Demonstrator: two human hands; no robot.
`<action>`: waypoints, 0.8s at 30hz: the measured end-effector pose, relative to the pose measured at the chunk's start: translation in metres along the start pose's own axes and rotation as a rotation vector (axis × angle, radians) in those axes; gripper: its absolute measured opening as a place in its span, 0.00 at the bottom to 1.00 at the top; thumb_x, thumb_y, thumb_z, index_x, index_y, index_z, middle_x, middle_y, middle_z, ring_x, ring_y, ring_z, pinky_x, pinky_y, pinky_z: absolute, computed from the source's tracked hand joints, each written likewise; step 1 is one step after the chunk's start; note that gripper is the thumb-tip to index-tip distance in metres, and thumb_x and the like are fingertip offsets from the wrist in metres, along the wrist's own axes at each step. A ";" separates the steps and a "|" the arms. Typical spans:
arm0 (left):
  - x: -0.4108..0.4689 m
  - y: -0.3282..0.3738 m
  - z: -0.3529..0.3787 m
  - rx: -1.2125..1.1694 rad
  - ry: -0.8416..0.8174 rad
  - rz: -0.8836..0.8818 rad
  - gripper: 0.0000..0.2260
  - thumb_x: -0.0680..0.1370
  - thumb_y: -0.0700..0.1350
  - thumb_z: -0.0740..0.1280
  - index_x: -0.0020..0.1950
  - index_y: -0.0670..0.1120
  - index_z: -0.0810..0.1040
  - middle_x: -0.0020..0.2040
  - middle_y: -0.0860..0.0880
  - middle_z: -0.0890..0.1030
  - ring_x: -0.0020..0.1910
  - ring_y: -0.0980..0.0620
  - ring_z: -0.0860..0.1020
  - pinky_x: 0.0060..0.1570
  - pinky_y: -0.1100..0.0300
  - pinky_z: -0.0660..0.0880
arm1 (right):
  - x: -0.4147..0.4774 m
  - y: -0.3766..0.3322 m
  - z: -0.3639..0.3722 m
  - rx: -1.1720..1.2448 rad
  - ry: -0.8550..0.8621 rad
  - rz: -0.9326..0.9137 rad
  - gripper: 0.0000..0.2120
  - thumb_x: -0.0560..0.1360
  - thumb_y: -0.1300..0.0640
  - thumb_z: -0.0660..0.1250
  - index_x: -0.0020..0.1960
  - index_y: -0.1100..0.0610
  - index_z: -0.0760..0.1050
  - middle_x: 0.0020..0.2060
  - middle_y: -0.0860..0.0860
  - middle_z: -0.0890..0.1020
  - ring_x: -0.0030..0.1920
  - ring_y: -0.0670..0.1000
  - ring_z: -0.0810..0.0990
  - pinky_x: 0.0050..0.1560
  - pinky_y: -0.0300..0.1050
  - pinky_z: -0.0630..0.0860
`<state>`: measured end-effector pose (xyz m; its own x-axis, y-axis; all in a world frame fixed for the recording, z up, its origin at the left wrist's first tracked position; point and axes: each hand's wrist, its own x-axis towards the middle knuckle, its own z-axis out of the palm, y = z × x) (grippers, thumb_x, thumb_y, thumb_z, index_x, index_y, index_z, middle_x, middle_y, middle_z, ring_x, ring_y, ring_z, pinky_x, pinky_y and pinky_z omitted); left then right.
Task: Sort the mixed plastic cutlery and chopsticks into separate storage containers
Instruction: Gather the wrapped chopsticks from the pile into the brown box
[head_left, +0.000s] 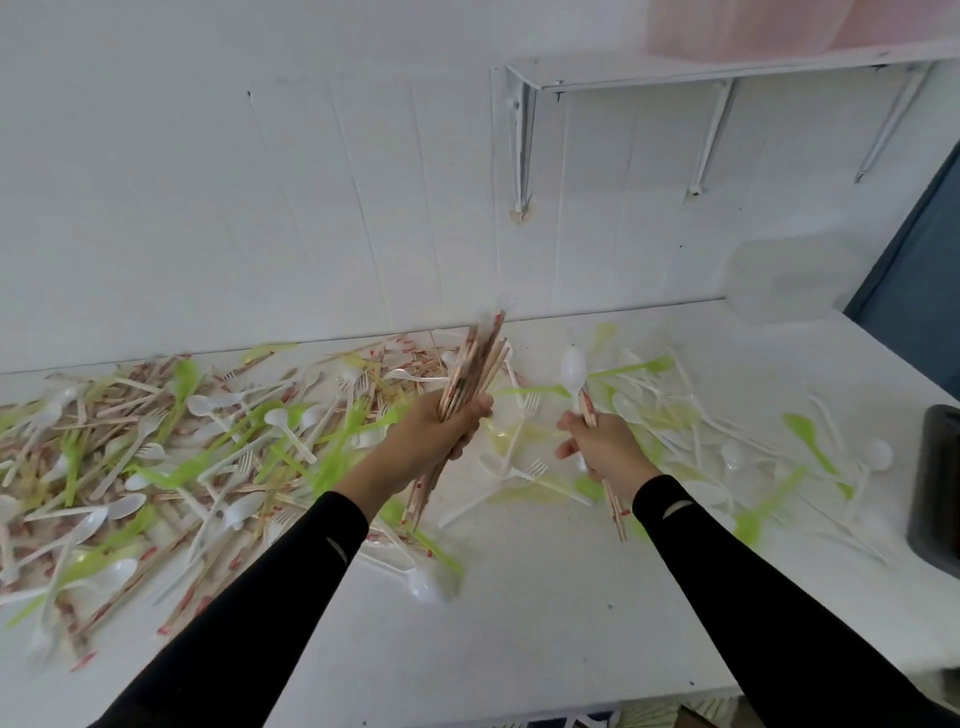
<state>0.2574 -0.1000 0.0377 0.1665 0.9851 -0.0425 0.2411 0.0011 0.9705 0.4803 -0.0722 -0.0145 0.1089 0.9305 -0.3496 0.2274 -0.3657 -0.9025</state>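
Left hand (441, 431) clenches a fat chopstick bundle (475, 364) over the littered table (519, 597); right hand (605, 449) grasps a few chopsticks (615, 512) plus a white spoon (573, 371). That spoon could get sorted in with them.

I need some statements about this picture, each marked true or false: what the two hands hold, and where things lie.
1. The left hand grips a bundle of chopsticks. True.
2. The right hand holds nothing. False: it grips a few chopsticks together with a white spoon.
3. Green cutlery lies mixed with white pieces on the table. True.
4. The pink container stands on the table. False: it sits on the wall shelf, above the table.
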 end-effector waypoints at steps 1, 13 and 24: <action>0.000 -0.003 0.005 -0.017 0.103 0.048 0.18 0.75 0.57 0.67 0.43 0.41 0.77 0.29 0.52 0.73 0.28 0.54 0.70 0.30 0.63 0.70 | 0.000 0.010 0.000 -0.024 -0.025 0.059 0.12 0.81 0.54 0.62 0.55 0.62 0.77 0.32 0.53 0.82 0.22 0.47 0.62 0.21 0.36 0.59; -0.033 -0.069 0.075 -0.205 0.365 0.106 0.03 0.79 0.47 0.69 0.50 0.48 0.80 0.38 0.53 0.82 0.39 0.55 0.81 0.45 0.58 0.80 | -0.051 0.036 0.030 0.163 0.251 -0.323 0.16 0.81 0.41 0.56 0.51 0.55 0.69 0.38 0.55 0.73 0.38 0.49 0.72 0.41 0.49 0.72; -0.041 -0.098 0.066 0.048 0.218 0.013 0.02 0.81 0.46 0.67 0.50 0.52 0.78 0.41 0.58 0.83 0.42 0.65 0.81 0.47 0.66 0.73 | -0.080 0.078 0.026 0.221 0.078 -0.213 0.15 0.84 0.49 0.53 0.50 0.57 0.72 0.39 0.52 0.81 0.42 0.49 0.80 0.47 0.42 0.74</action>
<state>0.2898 -0.1519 -0.0708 -0.0394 0.9989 0.0270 0.2864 -0.0146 0.9580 0.4643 -0.1746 -0.0631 0.1577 0.9784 -0.1340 0.0385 -0.1417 -0.9892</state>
